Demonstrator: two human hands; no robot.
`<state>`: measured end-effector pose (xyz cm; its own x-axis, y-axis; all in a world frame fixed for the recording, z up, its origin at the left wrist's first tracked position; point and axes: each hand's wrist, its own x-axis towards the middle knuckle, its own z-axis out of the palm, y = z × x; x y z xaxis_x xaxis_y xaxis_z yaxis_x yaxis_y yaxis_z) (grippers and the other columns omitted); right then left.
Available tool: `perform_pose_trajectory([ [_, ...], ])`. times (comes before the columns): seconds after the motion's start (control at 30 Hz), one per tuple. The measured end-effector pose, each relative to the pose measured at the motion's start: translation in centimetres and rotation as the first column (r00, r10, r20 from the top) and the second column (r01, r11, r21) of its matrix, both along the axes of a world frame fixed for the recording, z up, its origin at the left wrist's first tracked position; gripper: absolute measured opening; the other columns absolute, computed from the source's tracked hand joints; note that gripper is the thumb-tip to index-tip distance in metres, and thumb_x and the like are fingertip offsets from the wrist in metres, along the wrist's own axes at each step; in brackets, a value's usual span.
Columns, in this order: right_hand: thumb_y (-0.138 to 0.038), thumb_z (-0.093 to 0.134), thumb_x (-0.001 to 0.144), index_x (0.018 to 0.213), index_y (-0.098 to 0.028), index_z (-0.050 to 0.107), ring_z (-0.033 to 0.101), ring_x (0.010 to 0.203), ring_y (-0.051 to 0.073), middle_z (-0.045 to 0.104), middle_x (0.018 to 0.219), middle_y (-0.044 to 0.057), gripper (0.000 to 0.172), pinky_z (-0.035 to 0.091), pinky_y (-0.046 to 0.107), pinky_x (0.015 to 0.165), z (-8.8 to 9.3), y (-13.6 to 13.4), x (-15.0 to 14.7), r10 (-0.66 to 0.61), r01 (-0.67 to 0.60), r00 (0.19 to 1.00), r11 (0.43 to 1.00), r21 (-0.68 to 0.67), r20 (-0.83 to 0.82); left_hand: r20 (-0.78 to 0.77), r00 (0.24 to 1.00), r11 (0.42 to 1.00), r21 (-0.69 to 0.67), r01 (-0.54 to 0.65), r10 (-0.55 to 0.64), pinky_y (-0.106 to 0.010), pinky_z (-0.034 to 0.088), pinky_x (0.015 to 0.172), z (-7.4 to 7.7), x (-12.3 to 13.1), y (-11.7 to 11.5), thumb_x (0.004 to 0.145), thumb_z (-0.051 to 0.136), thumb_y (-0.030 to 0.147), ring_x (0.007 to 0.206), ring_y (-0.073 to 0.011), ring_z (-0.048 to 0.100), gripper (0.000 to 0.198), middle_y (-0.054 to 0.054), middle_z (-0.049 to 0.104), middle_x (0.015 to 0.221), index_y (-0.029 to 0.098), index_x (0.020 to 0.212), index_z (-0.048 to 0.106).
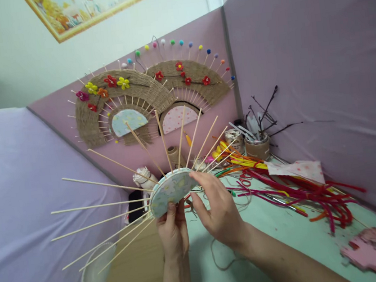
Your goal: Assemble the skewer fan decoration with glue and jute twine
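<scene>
A half-round piece (174,188) covered in pale blue patterned fabric is upright in front of me. Thin wooden sticks (100,205) fan out from its curved edge. My left hand (174,231) grips the piece from below, thumb on its front face, the other fingers mostly hidden behind. My right hand (218,207) is at its right end. The index fingertip touches the upper edge there, while the thumb stays apart from it. Below the right hand, a loose length of twine (222,264) curls on the green tabletop (273,262).
Two woven fans (114,88) with fabric centres hang on the back panel. Pipe cleaners (302,191) spread over the right side, near a pink glue gun (370,251). Behind them stands a can (257,147) with twigs. A twine spool (175,156) and a white scalloped plate (91,278) are also there.
</scene>
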<state>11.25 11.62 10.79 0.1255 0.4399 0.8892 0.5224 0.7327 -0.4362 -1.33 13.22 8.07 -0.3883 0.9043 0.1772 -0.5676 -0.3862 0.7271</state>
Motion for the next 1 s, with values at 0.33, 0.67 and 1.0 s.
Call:
perform_pose_trajectory([
  [0.33,-0.009,0.052,0.090,0.140,-0.016,0.039,0.057,0.121,0.025,0.060,0.128,0.015,0.052,0.052,0.045,0.099,0.01,-0.22,-0.21,0.015,-0.015,0.998,1.000,-0.005,-0.065,0.026,1.000,1.000,0.009,-0.015,0.015,-0.027,0.059,0.085,0.17,-0.09,-0.14,0.064,0.087,0.022,0.089,-0.0139,0.071,0.035,0.001,0.076,0.099,0.026,0.097,0.074],
  [0.67,-0.011,0.052,0.091,0.140,-0.016,0.038,0.057,0.121,0.025,0.059,0.129,0.015,0.051,0.052,0.045,0.100,-0.27,-0.09,-0.05,0.017,-0.019,0.998,0.999,-0.031,-0.067,-0.035,0.999,1.000,0.025,-0.013,0.014,-0.027,0.057,0.087,0.09,-0.08,-0.15,0.065,0.087,0.024,0.091,-0.0135,0.070,0.037,0.002,0.075,0.106,0.028,0.100,0.074],
  [1.0,-0.017,0.052,0.093,0.136,-0.019,0.039,0.058,0.118,0.025,0.060,0.125,0.014,0.046,0.052,0.047,0.099,0.00,0.15,0.50,0.024,-0.041,0.991,0.991,-0.124,-0.133,-0.063,0.998,1.000,0.011,-0.008,0.008,-0.031,0.056,0.089,-0.15,-0.08,-0.22,0.064,0.087,0.024,0.094,-0.0166,0.070,0.037,0.000,0.076,0.102,0.027,0.098,0.073],
])
